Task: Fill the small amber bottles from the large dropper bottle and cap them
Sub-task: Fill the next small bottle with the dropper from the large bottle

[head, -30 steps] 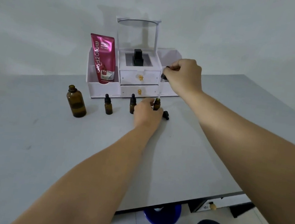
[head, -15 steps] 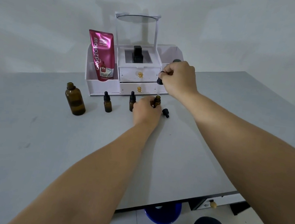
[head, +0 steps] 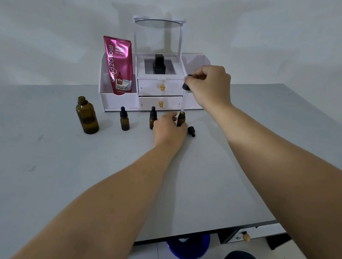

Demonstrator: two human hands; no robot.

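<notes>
hands meet near the back of the grey tabletop (head: 248,160); the left hand (head: 168,129) is curled round the lower part of a small uncapped amber glass bottle (head: 181,117), which stands upright just in front of the white drawer organiser (head: 115,101); the right hand (head: 211,87), raised above it, pinches the black bulb end of a long glass dropper (head: 185,86) between thumb and curled fingers; the clear pipette hangs straight down with its tip at the bottle's mouth, though whether it is inside the neck or just over it i cannot tell; a small loose black dropper cap (head: 191,131) lies on its side just to the right of the held bottle; to the left, partly behind the left hand's knuckles, stands a capped small amber bottle (head: 152,116), and further left a second capped small amber bottle (head: 124,120), apart from the first; at the left end of the row stands the large open amber glass bottle (head: 87,115), upright with no cap, well apart from both hands; in the organiser's left compartment a pink squeeze tube (head: 118,67) stands upright; a black square bottle (head: 160,63) sits on top of the two drawers with gold knobs (head: 162,87); under the table's near edge a blue round stool (head: 189,247) shows.
</notes>
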